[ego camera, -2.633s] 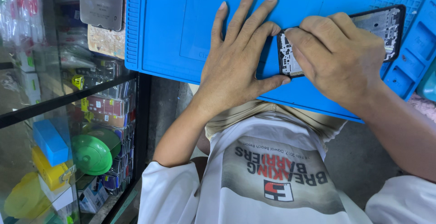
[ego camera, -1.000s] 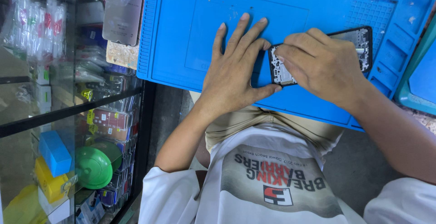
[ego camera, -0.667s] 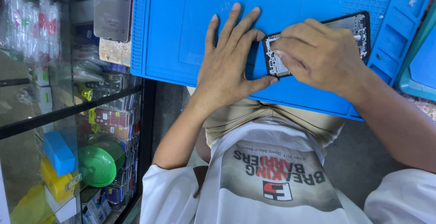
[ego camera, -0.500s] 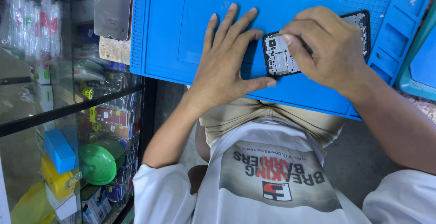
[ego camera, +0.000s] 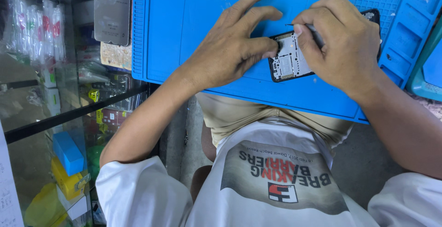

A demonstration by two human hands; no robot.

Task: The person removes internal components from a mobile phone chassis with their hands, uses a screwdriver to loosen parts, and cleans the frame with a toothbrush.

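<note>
Currently the opened phone (ego camera: 294,57) lies flat on the blue work mat (ego camera: 207,66), which covers the table near its front edge, with the inner board facing up. The left hand (ego camera: 230,47) rests palm down on the mat with its fingers spread; the thumb and one fingertip press against the phone's left end. This placement appears to pin the phone so that it cannot slide while it is worked on. The left hand is open and grips nothing.

The right hand (ego camera: 343,38) is curled over the phone's upper right portion and pinches a thin metal tool (ego camera: 299,25), whose fine tip projects to the left above the board (the exact type of tool cannot be determined). The low, close grip likely gives fine control over small parts.

Compared with the frame half a second earlier, the tool tip is now exposed beyond the fingers, and more of the board shows between the two hands. The left thumb, formerly beneath the phone's corner, now bears on its end. The phone remains at the same place on the mat.

To the left, a glass display case (ego camera: 55,116) holds packaged goods, and a grey phone panel (ego camera: 112,11) lies beside the mat.
</note>
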